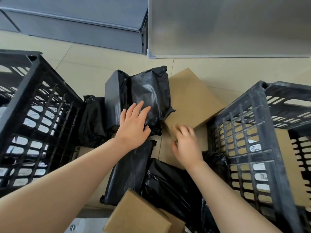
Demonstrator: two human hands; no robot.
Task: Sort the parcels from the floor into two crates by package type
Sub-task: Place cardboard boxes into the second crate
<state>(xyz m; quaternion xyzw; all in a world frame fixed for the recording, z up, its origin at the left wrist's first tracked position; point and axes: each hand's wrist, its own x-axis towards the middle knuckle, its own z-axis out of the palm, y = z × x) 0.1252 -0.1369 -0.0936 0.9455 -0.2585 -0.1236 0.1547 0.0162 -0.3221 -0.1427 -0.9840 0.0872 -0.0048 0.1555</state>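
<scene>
Parcels lie on the floor between two black plastic crates. My left hand [134, 121] rests flat, fingers straight, on a large black-bag parcel [151, 91]. My right hand [185, 143], blurred, reaches with spread fingers to the near edge of a flat brown cardboard box [193, 98]; whether it touches the box is unclear. The left crate [33, 105] shows white-labelled parcels through its slats. Inside the right crate [252, 132] are brown cardboard boxes. More black-bag parcels [131, 170] lie under my forearms, and a small cardboard box [136, 214] sits closest to me.
A grey metal shelf base [75, 26] and a silver panel [227, 27] stand at the far side. Beige tiled floor [94, 64] shows between them and the parcels. Another black-bag parcel [92, 120] leans against the left crate.
</scene>
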